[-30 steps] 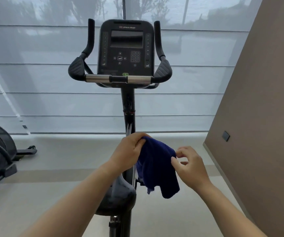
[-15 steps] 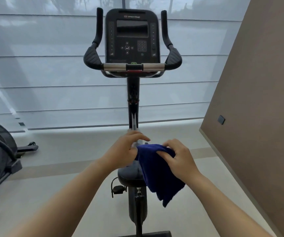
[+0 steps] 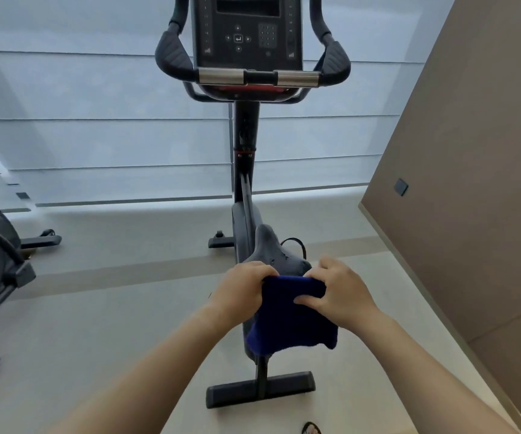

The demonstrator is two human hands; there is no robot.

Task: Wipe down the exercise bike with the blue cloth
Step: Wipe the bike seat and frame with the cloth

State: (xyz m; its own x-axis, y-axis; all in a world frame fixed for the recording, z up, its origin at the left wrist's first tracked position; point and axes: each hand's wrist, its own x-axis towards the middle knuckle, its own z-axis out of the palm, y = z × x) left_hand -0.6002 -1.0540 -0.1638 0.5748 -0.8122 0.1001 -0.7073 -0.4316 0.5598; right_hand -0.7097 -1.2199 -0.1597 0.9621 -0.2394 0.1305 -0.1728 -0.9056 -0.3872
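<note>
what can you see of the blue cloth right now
The blue cloth is deep blue, soft and towel-like, folded or bunched rather than spread flat. Both hands grip its top edge: the left hand at its left corner, the right hand at its right with fingers pressed on its front. It hangs over the rear of the exercise bike's saddle, its lower edge drooping unevenly.

The blue cloth looks soft, matt and slightly fuzzy, like terry. The exercise bike has a dark matt post, a smooth matt black plastic console, ribbed rubbery handlebar grips and two brushed, shiny metal sleeves. Its saddle looks matt grey. The floor is smooth and pale.
</note>
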